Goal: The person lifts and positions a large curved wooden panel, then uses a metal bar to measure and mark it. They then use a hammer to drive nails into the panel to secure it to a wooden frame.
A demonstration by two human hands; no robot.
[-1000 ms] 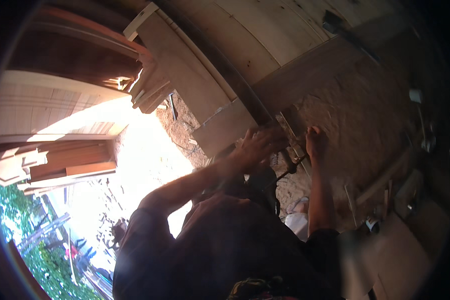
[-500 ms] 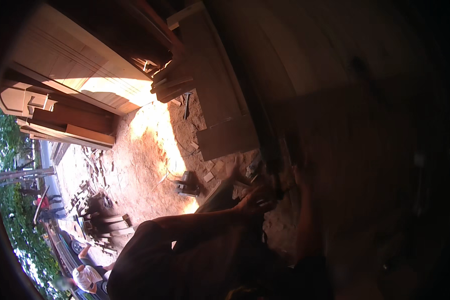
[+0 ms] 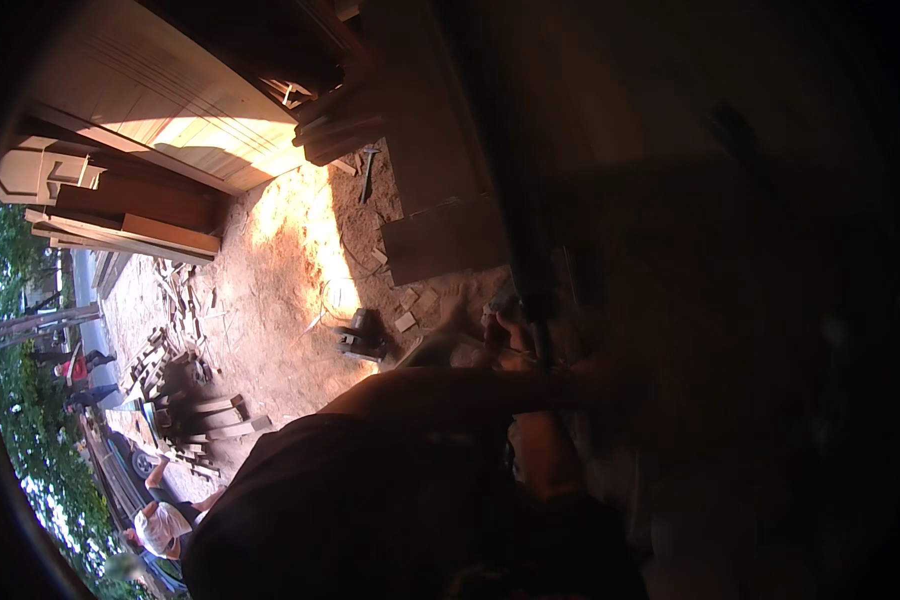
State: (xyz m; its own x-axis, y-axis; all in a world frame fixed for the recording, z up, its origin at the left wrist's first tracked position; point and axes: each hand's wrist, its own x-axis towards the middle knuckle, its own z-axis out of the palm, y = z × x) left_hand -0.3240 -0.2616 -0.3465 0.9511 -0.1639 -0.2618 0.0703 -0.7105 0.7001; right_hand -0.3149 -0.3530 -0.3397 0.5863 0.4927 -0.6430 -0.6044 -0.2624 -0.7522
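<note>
Deep shadow covers most of my work area. My left arm stretches across to the right, and my left hand fades into the dark, its fingers hidden. Beneath that arm my right forearm rises, so the two arms cross. My right hand shows dimly beyond the left arm, its fingers bent beside the edge of a long dark upright piece. Whatever it may hold is too dark to make out. Next to these hands stands a large wooden panel, mostly in shadow.
A dark power tool lies on the sawdust-covered ground, near small wood offcuts. Farther off are a hammer-like tool, a brown board, leaning planks and panels, and scrap wood. People are at the far left.
My left hand has moved right into the shadow, and my right hand has shifted left beyond it, so my arms now cross. The view has shifted slightly.
</note>
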